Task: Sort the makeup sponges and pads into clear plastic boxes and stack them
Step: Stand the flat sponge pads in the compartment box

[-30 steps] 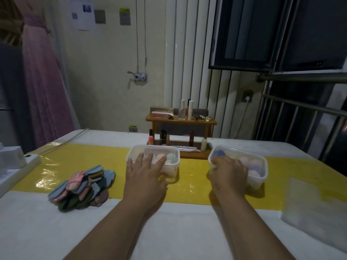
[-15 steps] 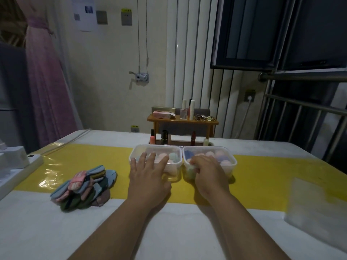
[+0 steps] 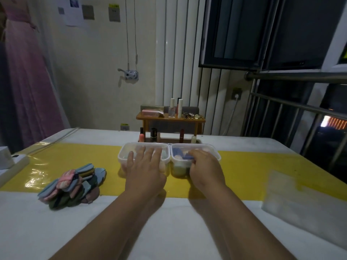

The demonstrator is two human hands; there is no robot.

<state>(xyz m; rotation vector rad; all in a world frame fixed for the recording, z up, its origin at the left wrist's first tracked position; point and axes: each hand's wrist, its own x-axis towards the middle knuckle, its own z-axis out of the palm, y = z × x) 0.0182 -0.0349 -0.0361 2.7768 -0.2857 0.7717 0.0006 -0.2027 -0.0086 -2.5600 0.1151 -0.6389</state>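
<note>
Two clear plastic boxes are set side by side on the yellow strip (image 3: 65, 160), about at its middle and toward its far edge, with their side walls touching.

Left box (image 3: 123, 156): pale sponges are seen through the wall, but the colours are not resolved. Right box (image 3: 212, 150): a blue sponge (image 3: 177, 153) and some pale pink ones are seen inside. Whether lids are fitted cannot be told.

Left hand (image 3: 145, 171): laid flat over the top of the left box, fingers straight and slightly spread, nothing grasped. Right hand (image 3: 204, 167): fingers are curled over the near rim of the right box, and the near wall is grasped.

A pile of flat pads (image 3: 75, 182) in blue, pink, green and brown is heaped on the left part of the strip. It overhangs the strip's near edge onto the white table (image 3: 169, 231) and lies well apart from the boxes.

Beyond the strip's far edge, directly behind the boxes, a small wooden shelf (image 3: 170, 119) is noted. Bottles and a pink carton stand on top of it, and lipsticks (image 3: 154, 133) stand upright beneath. A translucent plastic bag (image 3: 300, 203) is laid across the near edge at the strip's right end. A white block (image 3: 5, 156) is seen at the strip's left end.
</note>
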